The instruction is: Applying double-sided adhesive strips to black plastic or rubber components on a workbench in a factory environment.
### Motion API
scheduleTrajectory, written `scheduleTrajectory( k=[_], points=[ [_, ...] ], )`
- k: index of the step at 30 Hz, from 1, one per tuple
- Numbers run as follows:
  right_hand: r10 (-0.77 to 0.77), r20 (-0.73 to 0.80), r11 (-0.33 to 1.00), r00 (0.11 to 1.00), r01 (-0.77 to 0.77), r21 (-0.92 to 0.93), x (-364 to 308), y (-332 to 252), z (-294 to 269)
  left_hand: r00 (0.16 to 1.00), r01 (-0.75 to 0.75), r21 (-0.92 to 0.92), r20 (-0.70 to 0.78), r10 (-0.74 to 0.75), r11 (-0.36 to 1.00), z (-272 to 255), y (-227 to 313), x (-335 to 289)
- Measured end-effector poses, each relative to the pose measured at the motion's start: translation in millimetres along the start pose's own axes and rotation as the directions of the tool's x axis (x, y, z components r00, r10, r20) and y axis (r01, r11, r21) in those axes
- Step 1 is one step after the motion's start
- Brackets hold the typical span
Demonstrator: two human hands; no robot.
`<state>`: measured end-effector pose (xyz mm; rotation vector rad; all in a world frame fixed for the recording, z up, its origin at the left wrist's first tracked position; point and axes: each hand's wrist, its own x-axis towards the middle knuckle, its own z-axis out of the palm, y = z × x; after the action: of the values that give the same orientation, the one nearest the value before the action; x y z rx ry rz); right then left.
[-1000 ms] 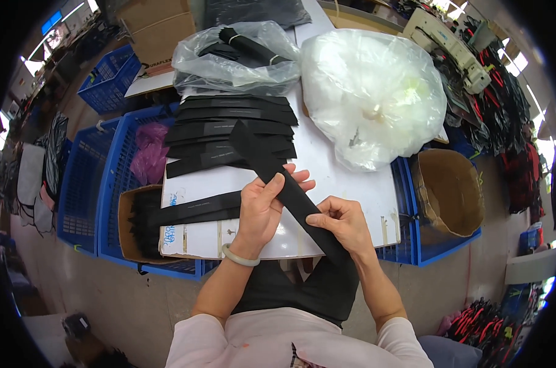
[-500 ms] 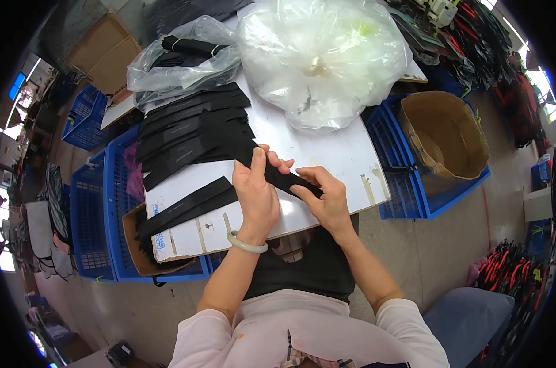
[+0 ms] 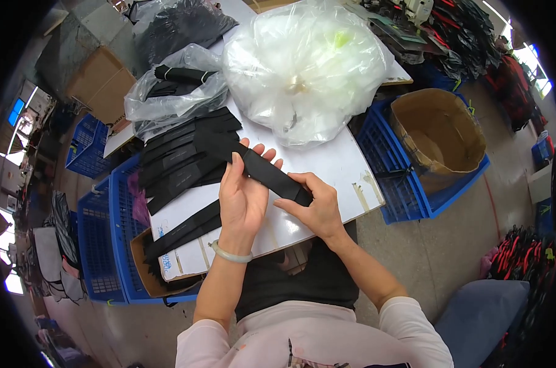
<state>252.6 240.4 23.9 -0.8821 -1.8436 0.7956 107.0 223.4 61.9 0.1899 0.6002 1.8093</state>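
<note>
The black fabric strip [image 3: 275, 175] slants above the white tabletop [image 3: 344, 162] — its near end gripped between thumb and fingers by the right hand [image 3: 319, 207], its middle held across the fingers of the left hand [image 3: 244, 199], thumb at its edge. On the tabletop's left part lie overlapping black strips [image 3: 171, 153]; toward its far side sits a bulging clear plastic bag [image 3: 302, 73] — and beyond its right edge stands a brown cardboard box [image 3: 434, 119].
</note>
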Motion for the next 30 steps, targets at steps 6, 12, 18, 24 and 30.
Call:
scheduleTrajectory(
  k=[6, 12, 18, 24, 30],
  points=[
    [0.222, 0.074, 0.933, 0.972, -0.234, 0.274, -10.5, -12.1, 11.8, 0.988, -0.143, 0.311, 0.092, 0.120, 0.940, -16.5, -12.4, -2.8],
    [0.248, 0.273, 0.925, 0.929, -0.311, 0.219, -3.9, -5.0, 13.6, 0.961, -0.088, 0.337, -0.218, 0.169, 0.937, -22.9, -8.4, 2.6],
    [0.041, -0.186, 0.900, 0.982, -0.117, -0.420, 113.9, 56.4, 12.9, 0.941, -0.010, 0.304, -0.320, 0.112, 0.953, -49.1, 12.8, -9.3],
    [0.310, -0.317, 0.809, 0.896, -0.424, -0.407, 152.1, 90.4, 43.5, 0.954, 0.119, 0.210, -0.297, -0.053, 0.970, -48.9, 1.5, -25.6],
    [0.437, -0.144, 0.896, 0.888, -0.416, 0.155, 123.9, 64.4, 8.6, 0.976, 0.071, 0.187, -0.217, -0.029, 0.980, -57.5, 13.7, -24.5]
  ],
)
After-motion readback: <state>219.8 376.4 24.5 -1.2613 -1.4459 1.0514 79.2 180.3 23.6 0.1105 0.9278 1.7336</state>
